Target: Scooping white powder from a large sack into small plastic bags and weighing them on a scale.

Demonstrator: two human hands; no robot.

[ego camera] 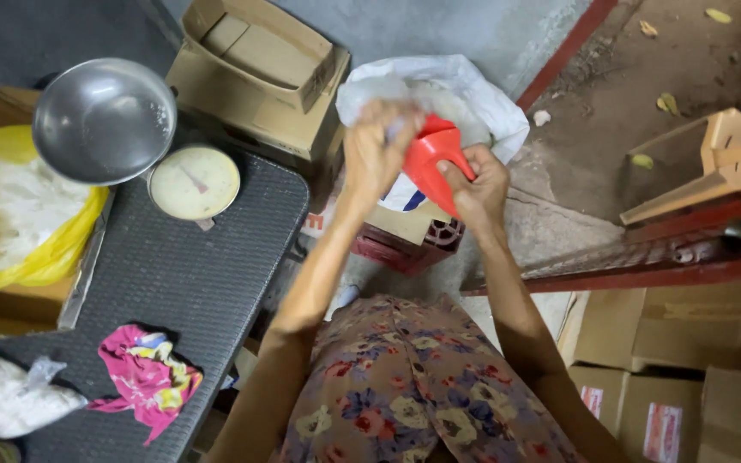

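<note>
Red scoop [430, 163] sits between both hands above the open white sack [473, 94], which rests on a dark red crate [405, 249]. Right hand [478, 193] fingers are wrapped around its handle end; left hand [375, 150] fingers are curled over its upper rim, blurred. Beside them, the dark table [182, 274] carries a dial scale [194, 182] and a metal bowl [103, 120].

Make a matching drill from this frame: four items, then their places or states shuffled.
Items:
1. red scoop
2. steel bowl
3. pink patterned cloth
4. yellow bag

Places or states:
A. crumpled on the dark mat, near its front edge
B. held between left hand and right hand
C. inside a cardboard box at far left
D. sitting on top of the dial scale

Pairs: 1-B, 2-D, 3-A, 4-C
</note>
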